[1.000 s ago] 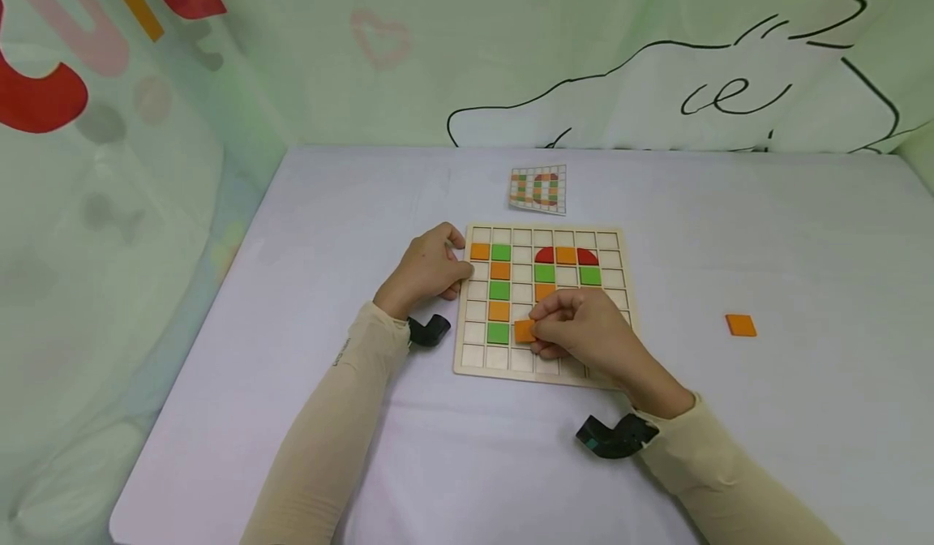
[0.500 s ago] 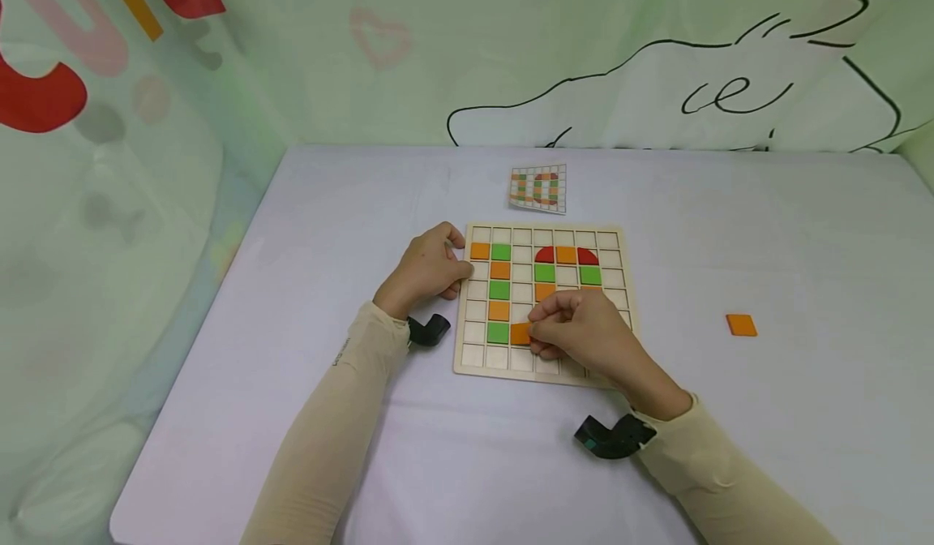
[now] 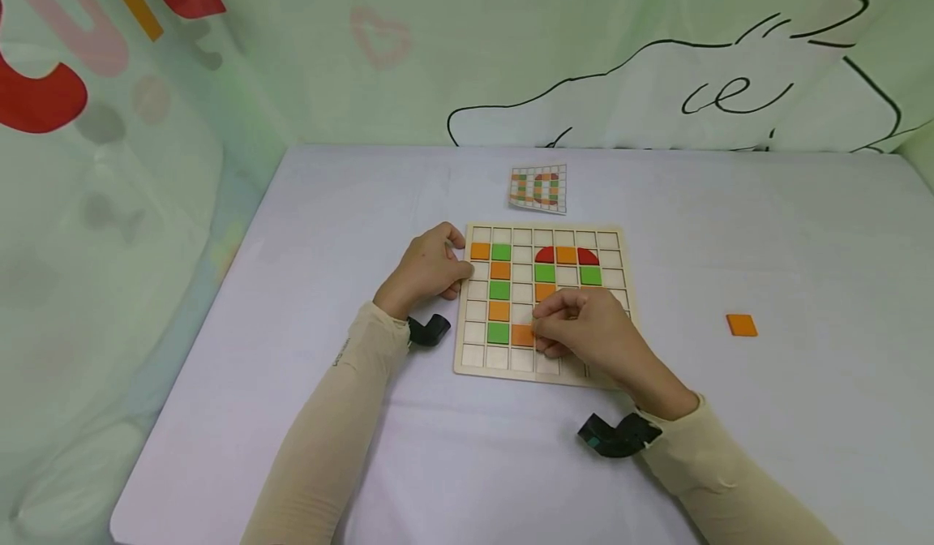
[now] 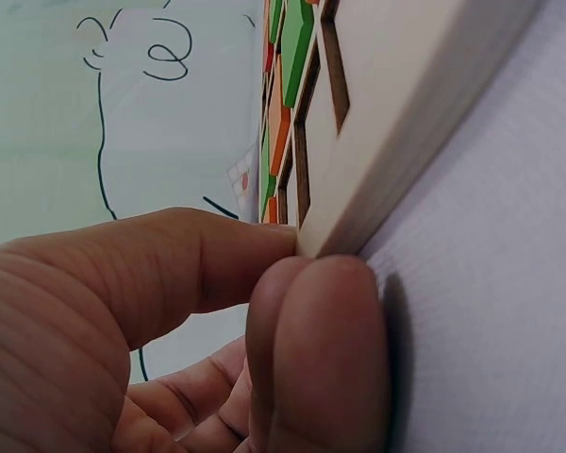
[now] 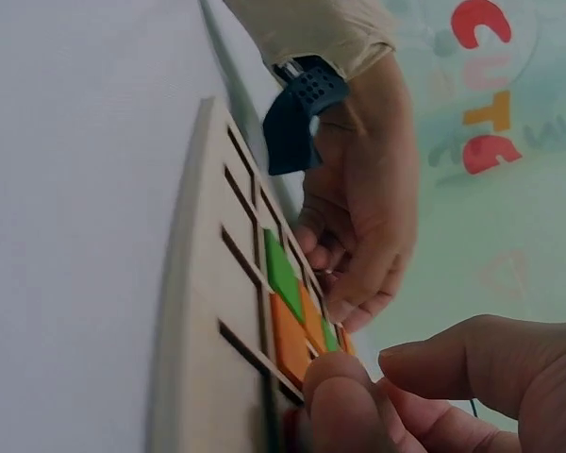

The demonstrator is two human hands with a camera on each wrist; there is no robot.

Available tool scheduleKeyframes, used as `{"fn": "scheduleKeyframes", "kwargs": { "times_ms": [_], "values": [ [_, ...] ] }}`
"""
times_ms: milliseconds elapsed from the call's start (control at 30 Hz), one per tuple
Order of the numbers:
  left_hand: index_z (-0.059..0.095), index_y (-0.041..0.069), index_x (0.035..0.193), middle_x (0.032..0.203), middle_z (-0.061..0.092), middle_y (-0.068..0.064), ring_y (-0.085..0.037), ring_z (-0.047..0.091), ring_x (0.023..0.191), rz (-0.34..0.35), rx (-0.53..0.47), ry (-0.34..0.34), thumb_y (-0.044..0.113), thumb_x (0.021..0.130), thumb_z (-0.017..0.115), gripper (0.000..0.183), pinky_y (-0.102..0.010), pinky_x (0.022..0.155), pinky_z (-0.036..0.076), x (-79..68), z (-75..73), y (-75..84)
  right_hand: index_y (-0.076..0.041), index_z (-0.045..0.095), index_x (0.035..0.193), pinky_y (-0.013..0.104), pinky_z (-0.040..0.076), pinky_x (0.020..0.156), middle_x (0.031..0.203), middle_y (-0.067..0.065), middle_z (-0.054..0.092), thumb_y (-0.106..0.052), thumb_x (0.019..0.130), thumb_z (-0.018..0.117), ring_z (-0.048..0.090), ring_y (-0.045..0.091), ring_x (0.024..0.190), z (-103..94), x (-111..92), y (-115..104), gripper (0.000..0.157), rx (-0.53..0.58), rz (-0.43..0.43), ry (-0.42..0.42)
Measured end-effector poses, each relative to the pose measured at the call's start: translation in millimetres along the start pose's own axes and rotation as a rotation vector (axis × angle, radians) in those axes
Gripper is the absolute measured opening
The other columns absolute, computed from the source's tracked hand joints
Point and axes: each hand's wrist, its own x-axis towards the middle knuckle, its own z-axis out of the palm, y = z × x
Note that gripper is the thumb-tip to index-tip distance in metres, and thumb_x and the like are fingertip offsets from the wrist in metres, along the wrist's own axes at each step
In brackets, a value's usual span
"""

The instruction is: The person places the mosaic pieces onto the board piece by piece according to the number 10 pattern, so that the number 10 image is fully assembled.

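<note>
A wooden grid board (image 3: 609,371) lies on the table with square orange and green tiles and rounded red pieces in its cells. My left hand (image 3: 429,261) holds its left edge; close up, the left fingertips (image 4: 325,326) meet the board's edge. An orange tile (image 3: 521,335) lies in a lower-row cell, right of a green tile (image 3: 498,333). Beside this orange tile is my right hand (image 3: 584,326), fingertips close over the board. In the right wrist view its fingers (image 5: 344,406) are bent near the thumb, with no tile visible between them. The right hand covers several cells.
A loose orange tile (image 3: 742,325) lies on the table to the right of the board. Behind the board is a small pattern card (image 3: 538,189) showing coloured squares on a grid. A printed cloth (image 3: 409,58) rises along the table's back edge.
The orange tile was tilted in my right fingers; it moved down into the cell and now lies flat. The fingertips have drawn slightly right, off it. My left hand stays put.
</note>
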Motion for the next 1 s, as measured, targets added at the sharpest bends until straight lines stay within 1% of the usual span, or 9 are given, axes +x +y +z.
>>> {"fn": "scheduleKeyframes", "kwargs": {
  "times_ms": [133,233,333,467,567,633,767,867,1000],
  "values": [
    [0.053,0.006,0.120,0.081,0.062,-0.011,-0.016,0.063,0.054,0.002,0.000,-0.001,0.005,0.092,0.069,0.032,-0.027,0.053,0.060,0.3,0.6,-0.5,0.006,0.069,0.111,0.028,0.064,0.066,0.088,0.014,0.073,-0.009,0.096,0.070,0.071,0.018,0.072,-20.6,-3,0,0.022,-0.032,-0.003,0.050],
    [0.053,0.006,0.120,0.081,0.062,-0.011,-0.016,0.063,0.054,0.002,0.003,0.000,0.006,0.092,0.069,0.032,-0.027,0.053,0.060,0.7,1.1,-1.0,0.008,0.068,0.114,0.028,0.064,0.066,0.091,0.016,0.073,-0.012,0.098,0.069,0.070,0.018,0.072,-42.4,-8,3,0.025,-0.072,-0.020,0.122],
    [0.053,0.006,0.120,0.081,0.062,-0.011,-0.015,0.063,0.054,0.003,0.007,0.003,0.006,0.092,0.069,0.032,-0.027,0.053,0.060,1.1,1.0,-1.1,0.008,0.067,0.117,0.028,0.064,0.066,0.095,0.014,0.072,-0.015,0.099,0.068,0.069,0.016,0.071,-67.1,-13,11,0.029,-0.119,-0.006,0.203],
    [0.053,0.006,0.120,0.081,0.062,-0.011,-0.015,0.062,0.054,0.009,0.009,0.005,0.005,0.092,0.069,0.032,-0.027,0.053,0.060,1.0,0.3,-1.0,0.004,0.066,0.121,0.027,0.063,0.064,0.091,0.003,0.072,-0.024,0.100,0.068,0.068,0.013,0.071,-103.4,-24,30,0.036,-0.185,0.066,0.283],
    [0.053,0.006,0.120,0.081,0.062,-0.011,-0.015,0.062,0.055,0.009,0.012,0.007,0.005,0.091,0.069,0.032,-0.026,0.053,0.060,0.3,-0.3,-0.4,-0.001,0.065,0.124,0.026,0.058,0.062,0.082,-0.004,0.070,-0.035,0.100,0.068,0.066,0.012,0.070,-129.9,-33,45,0.042,-0.270,0.128,0.302],
    [0.054,0.006,0.120,0.081,0.062,-0.011,-0.016,0.062,0.055,0.006,0.015,0.008,0.005,0.091,0.069,0.032,-0.026,0.053,0.060,-0.4,-0.7,0.0,-0.002,0.063,0.128,0.026,0.055,0.061,0.080,-0.004,0.069,-0.040,0.100,0.068,0.065,0.013,0.070,-144.1,-37,54,0.047,-0.320,0.170,0.293],
    [0.054,0.005,0.121,0.083,0.062,-0.011,-0.016,0.062,0.055,0.005,0.021,0.011,0.006,0.092,0.068,0.033,-0.026,0.053,0.059,-1.5,-1.2,0.3,-0.001,0.058,0.133,0.027,0.054,0.060,0.084,-0.002,0.069,-0.044,0.100,0.065,0.063,0.013,0.071,-161.0,-42,66,0.054,-0.389,0.229,0.277],
    [0.054,0.005,0.122,0.083,0.062,-0.011,-0.016,0.062,0.055,0.005,0.018,0.010,0.005,0.092,0.068,0.033,-0.026,0.053,0.059,-1.4,-0.9,0.1,0.002,0.056,0.133,0.028,0.056,0.059,0.086,-0.002,0.072,-0.042,0.099,0.066,0.065,0.012,0.070,-166.9,-44,71,0.057,-0.409,0.243,0.282],
    [0.054,0.006,0.121,0.083,0.062,-0.011,-0.015,0.062,0.055,0.002,0.013,0.006,0.005,0.092,0.068,0.033,-0.026,0.053,0.060,-0.7,0.2,0.5,0.003,0.055,0.133,0.025,0.053,0.059,0.084,-0.006,0.074,-0.042,0.098,0.068,0.068,0.010,0.069,-173.0,-48,75,0.058,-0.423,0.262,0.294]
  ]
}}
